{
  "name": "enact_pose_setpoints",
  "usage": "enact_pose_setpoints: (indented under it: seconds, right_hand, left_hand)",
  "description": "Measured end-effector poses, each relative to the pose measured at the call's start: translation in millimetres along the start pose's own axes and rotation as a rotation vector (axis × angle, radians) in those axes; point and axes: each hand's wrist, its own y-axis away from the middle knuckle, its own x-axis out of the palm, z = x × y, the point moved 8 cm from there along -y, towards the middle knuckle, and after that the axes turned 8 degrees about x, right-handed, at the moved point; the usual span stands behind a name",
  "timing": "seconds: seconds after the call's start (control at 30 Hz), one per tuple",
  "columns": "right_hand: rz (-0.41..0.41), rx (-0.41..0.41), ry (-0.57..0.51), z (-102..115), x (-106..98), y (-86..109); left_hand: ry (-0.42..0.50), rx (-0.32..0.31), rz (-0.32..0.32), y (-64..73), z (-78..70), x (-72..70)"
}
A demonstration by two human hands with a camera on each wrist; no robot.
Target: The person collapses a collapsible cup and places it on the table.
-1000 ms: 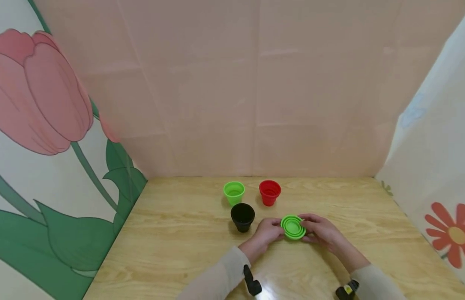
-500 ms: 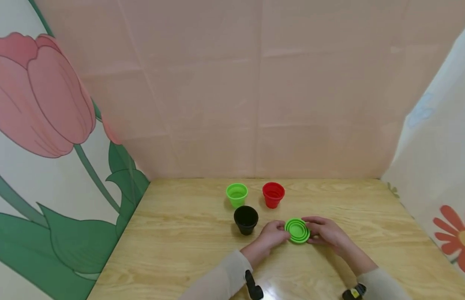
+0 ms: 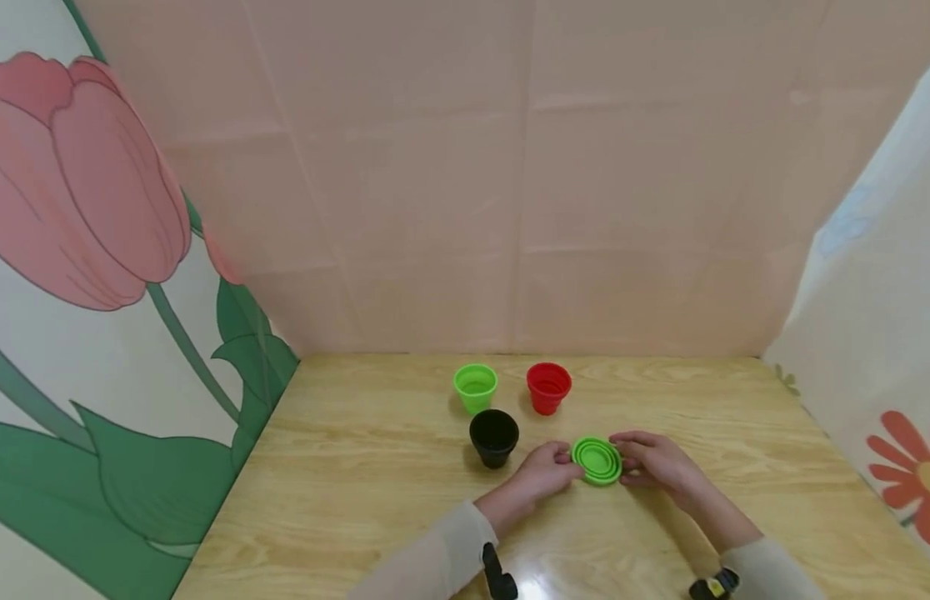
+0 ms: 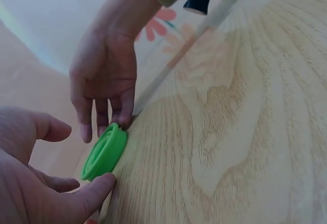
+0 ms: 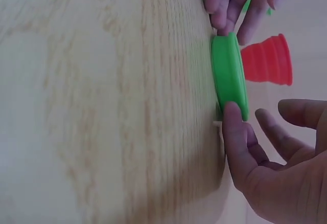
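A collapsed green folding cup lies flat on the wooden table, its concentric rings facing up. My left hand is at its left side; in the left wrist view a fingertip of this hand rests at the cup's edge, with the thumb held away. On the opposite side is my right hand, fingers loosely spread. One of its fingertips touches the cup's side in the right wrist view, while the thumb of that hand stands clear.
Behind and to the left stand three expanded cups: a black one, a light green one and a red one. The table ends at a pink backdrop, with flower-printed panels at both sides.
A second ago the right fingers overlapped the cup's rim; they have since loosened and drawn back to its side. The cup lies flat between both hands. The head view has shifted slightly.
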Motion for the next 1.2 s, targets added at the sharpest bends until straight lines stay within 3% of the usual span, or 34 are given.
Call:
enact_pose_setpoints:
  seconds: [0.13,0.27,0.37,0.47,0.6,0.77,0.83,0.97,1.07,1.2]
  right_hand:
    - [-0.072,-0.021,0.103,5.1,-2.6,4.1]
    - [-0.206,-0.214,0.427,25.1,1.9,10.1]
    - [-0.300,-0.397,0.607,41.5,9.4,17.3]
    - [-0.317,-0.526,0.626,50.6,18.3,23.8]
    - [-0.311,-0.704,0.684,59.1,32.3,29.7]
    - [-0.327,-0.828,0.799,61.9,46.9,34.5]
    - [-0.327,-0.848,0.838,62.2,51.7,35.1]
    - [-0.325,-0.872,0.898,62.5,61.0,34.6]
    - [-0.319,-0.896,0.925,63.8,69.7,34.4]
    - [-0.339,-0.939,0.982,67.1,81.7,33.8]
  left_hand:
    - [-0.032,-0.001,0.018,5.0,0.1,-2.8]
    - [0.025,0.025,0.032,14.4,-5.3,-7.3]
    - [-0.017,0.076,0.068,23.7,-14.2,-13.1]
    - [-0.198,0.196,0.132,33.6,-28.5,-19.3]
    - [-0.453,0.427,0.222,52.3,-49.6,-26.9]
    - [-0.718,0.647,0.256,79.0,-65.1,-42.5]
    - [-0.779,0.688,0.250,87.1,-68.3,-50.7]
    - [-0.857,0.704,0.220,97.0,-71.9,-70.5]
    - [-0.910,0.704,0.175,99.1,-73.0,-87.5]
    - [-0.985,0.750,0.132,97.4,-72.9,-104.8]
